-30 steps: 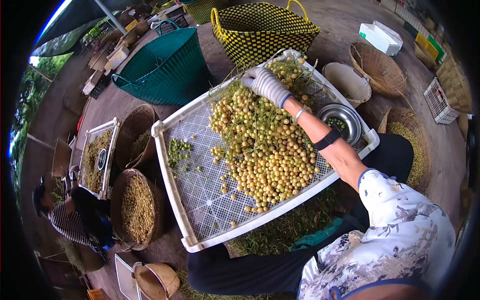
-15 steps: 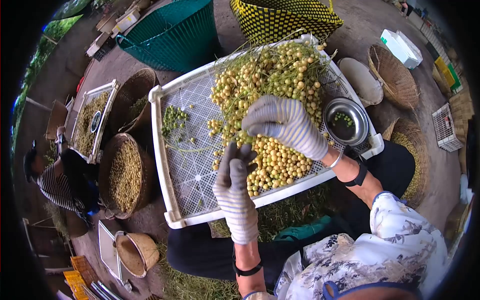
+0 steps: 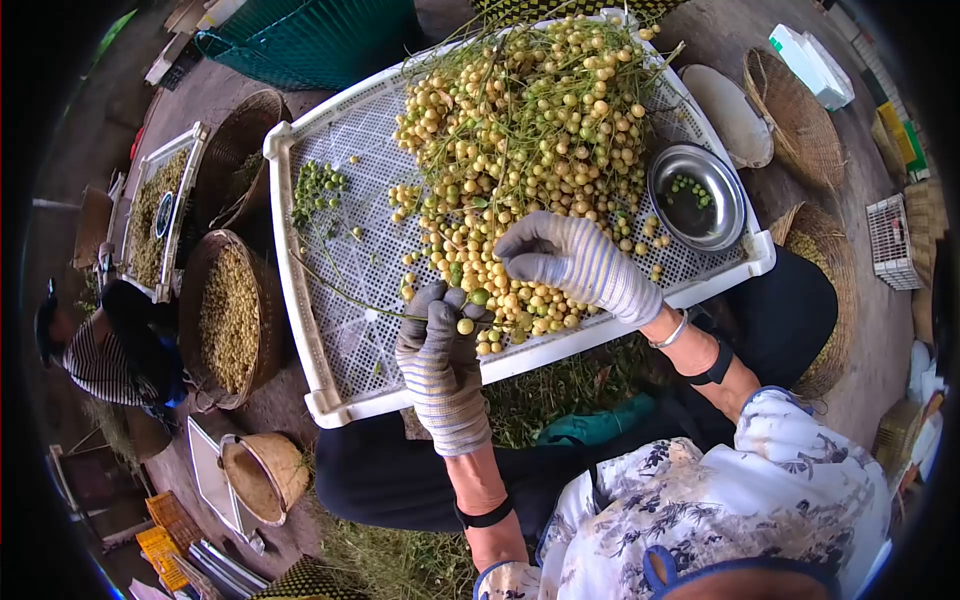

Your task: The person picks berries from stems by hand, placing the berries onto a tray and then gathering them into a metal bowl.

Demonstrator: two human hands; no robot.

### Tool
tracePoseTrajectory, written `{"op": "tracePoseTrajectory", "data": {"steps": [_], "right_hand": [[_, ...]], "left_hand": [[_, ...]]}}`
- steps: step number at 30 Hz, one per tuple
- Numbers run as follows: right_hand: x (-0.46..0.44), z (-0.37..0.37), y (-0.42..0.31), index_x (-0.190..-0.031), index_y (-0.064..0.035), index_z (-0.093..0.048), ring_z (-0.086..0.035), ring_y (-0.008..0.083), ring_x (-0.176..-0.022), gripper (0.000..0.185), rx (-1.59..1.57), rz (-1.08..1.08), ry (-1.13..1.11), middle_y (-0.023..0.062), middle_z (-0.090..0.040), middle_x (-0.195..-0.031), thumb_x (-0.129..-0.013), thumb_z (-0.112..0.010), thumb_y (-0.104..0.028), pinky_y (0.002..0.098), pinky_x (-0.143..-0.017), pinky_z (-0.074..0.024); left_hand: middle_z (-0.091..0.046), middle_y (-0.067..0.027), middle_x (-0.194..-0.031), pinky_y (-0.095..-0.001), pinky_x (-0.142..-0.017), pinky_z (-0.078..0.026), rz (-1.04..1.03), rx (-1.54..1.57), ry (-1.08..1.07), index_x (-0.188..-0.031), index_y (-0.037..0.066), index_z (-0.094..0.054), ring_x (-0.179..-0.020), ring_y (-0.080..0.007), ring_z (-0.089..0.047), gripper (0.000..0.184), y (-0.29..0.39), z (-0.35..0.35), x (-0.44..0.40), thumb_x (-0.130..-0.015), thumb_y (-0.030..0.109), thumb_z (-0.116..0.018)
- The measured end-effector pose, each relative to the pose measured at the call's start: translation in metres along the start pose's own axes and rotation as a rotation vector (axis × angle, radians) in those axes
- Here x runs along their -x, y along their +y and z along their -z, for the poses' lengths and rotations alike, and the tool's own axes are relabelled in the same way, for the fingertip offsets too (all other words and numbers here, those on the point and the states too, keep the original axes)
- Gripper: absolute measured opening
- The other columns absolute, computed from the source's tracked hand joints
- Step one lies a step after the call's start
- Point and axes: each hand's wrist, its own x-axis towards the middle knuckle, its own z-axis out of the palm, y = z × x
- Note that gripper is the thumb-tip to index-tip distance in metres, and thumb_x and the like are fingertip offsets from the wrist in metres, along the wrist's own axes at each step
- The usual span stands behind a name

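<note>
A white perforated tray (image 3: 347, 285) rests across the lap, heaped with small round yellow fruits on green stems (image 3: 540, 130). Loose yellow fruits (image 3: 540, 300) lie at its near side. My left hand (image 3: 440, 365), in a grey-striped glove, pinches a thin fruit sprig (image 3: 370, 306) at the near edge; a yellow and a green fruit show at its fingertips. Just right of it, my gloved right hand (image 3: 580, 262) hovers over the loose fruits with fingers curled together; anything between them is hidden. A metal bowl (image 3: 737, 222) with several green fruits stands at the tray's right.
Small green fruits (image 3: 318, 190) lie on the tray's left. Baskets stand around, one full of yellow fruits (image 3: 230, 325). Another person (image 3: 95, 350) sits at the far left beside a second fruit tray (image 3: 160, 215). A teal basket (image 3: 310, 45) stands behind.
My left hand has moved left and closed on a sprig. My right hand has shifted slightly lower in view, its fingers still curled. The view has tilted, so the tray appears higher.
</note>
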Motion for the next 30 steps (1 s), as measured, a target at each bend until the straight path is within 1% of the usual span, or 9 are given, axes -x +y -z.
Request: {"op": "tracePoseTrajectory", "data": {"steps": [2, 4, 7, 11, 12, 15, 16, 23, 30], "right_hand": [[0.001, -0.01, -0.002, -0.108, -0.0001, -0.062, -0.061, 0.0093, -0.089, 0.034, -0.104, -0.03, -0.102, 0.004, -0.064, -0.099, -0.082, -0.075, -0.018, 0.0253, -0.083, -0.0505], [0.005, -0.023, -0.008, -0.106, 0.0011, -0.063, -0.061, 0.0093, -0.088, 0.032, 0.126, 0.05, -0.073, 0.0047, -0.066, -0.093, -0.081, -0.075, -0.016, 0.0252, -0.082, -0.0519], [0.003, -0.025, -0.002, -0.102, 0.0013, -0.064, -0.063, 0.0098, -0.081, 0.032, 0.009, -0.042, -0.077, 0.0049, -0.067, -0.089, -0.08, -0.076, -0.018, 0.0241, -0.075, -0.0528], [0.009, -0.01, 0.005, -0.098, 0.0008, -0.065, -0.062, 0.0086, -0.07, 0.038, -0.445, -0.162, -0.211, 0.0043, -0.067, -0.085, -0.085, -0.071, -0.034, 0.021, -0.066, -0.0509], [0.009, -0.007, 0.016, -0.106, -0.0006, -0.064, -0.062, 0.0065, -0.075, 0.037, -0.459, -0.06, -0.212, -0.0005, -0.066, -0.089, -0.093, -0.061, -0.035, 0.02, -0.067, -0.0504], [0.007, -0.011, 0.026, -0.116, 0.0, -0.057, -0.059, 0.0069, -0.084, 0.054, -0.376, -0.064, 0.005, 0.0016, -0.062, -0.1, -0.09, -0.058, -0.048, 0.0188, -0.071, -0.0483], [0.006, -0.01, 0.025, -0.123, -0.001, -0.053, -0.058, 0.0063, -0.088, 0.057, -0.363, -0.071, -0.086, 0.0008, -0.059, -0.105, -0.091, -0.057, -0.048, 0.0191, -0.073, -0.0481], [0.003, -0.023, 0.038, -0.106, -0.0038, -0.063, -0.063, 0.0049, -0.067, 0.032, -0.843, -0.28, -0.24, -0.0011, -0.065, -0.084, -0.087, -0.07, -0.028, 0.017, -0.053, -0.0486], [0.01, -0.023, 0.032, -0.101, -0.0013, -0.063, -0.057, 0.0071, -0.067, 0.033, -0.816, -0.183, 0.071, 0.0018, -0.064, -0.085, -0.082, -0.074, -0.026, 0.0175, -0.057, -0.044]], "left_hand": [[-0.069, -0.0122, -0.1, -0.0413, -0.08, -0.058, -0.03, -0.065, -0.05, -0.113, 0.001, -0.062, -0.088, -0.0213, -0.068, 0.025, 0.0, -0.001, -0.001, -0.09, 0.01, -0.065], [-0.069, -0.0126, -0.096, -0.0341, -0.079, -0.057, -0.048, -0.194, 0.068, -0.111, -0.002, -0.062, -0.085, -0.0207, -0.068, 0.025, -0.005, -0.01, 0.006, -0.089, 0.007, -0.065], [-0.07, -0.0124, -0.093, -0.029, -0.078, -0.055, -0.032, -0.241, 0.108, -0.111, -0.004, -0.061, -0.085, -0.0195, -0.068, 0.026, -0.005, -0.009, 0.01, -0.088, 0.006, -0.067], [-0.07, -0.0132, -0.093, -0.0327, -0.076, -0.058, 0.061, -0.08, -0.002, -0.111, -0.003, -0.061, -0.081, -0.0214, -0.069, 0.027, 0.001, 0.011, 0.011, -0.087, 0.008, -0.067], [-0.069, -0.0135, -0.093, -0.0345, -0.075, -0.059, 0.078, -0.04, -0.033, -0.11, -0.003, -0.061, -0.081, -0.0221, -0.069, 0.027, 0.003, 0.017, 0.01, -0.087, 0.008, -0.067], [-0.069, -0.0129, -0.092, -0.042, -0.069, -0.06, 0.113, 0.062, -0.14, -0.11, -0.001, -0.062, -0.078, -0.0247, -0.069, 0.024, 0.004, 0.022, 0.008, -0.088, 0.009, -0.066], [-0.069, -0.0124, -0.092, -0.0427, -0.068, -0.06, 0.119, 0.067, -0.146, -0.11, 0.0, -0.062, -0.078, -0.0249, -0.069, 0.024, 0.003, 0.023, 0.007, -0.088, 0.009, -0.065], [-0.069, -0.0077, -0.103, -0.0399, -0.073, -0.06, 0.149, 0.026, -0.206, -0.119, 0.005, -0.059, -0.087, -0.0223, -0.068, 0.032, -0.002, 0.035, 0.007, -0.088, 0.012, -0.065], [-0.068, -0.006, -0.102, -0.0395, -0.074, -0.059, 0.251, 0.083, -0.19, -0.121, 0.004, -0.055, -0.088, -0.0209, -0.067, 0.039, -0.008, 0.042, 0.007, -0.085, 0.009, -0.068]]}}
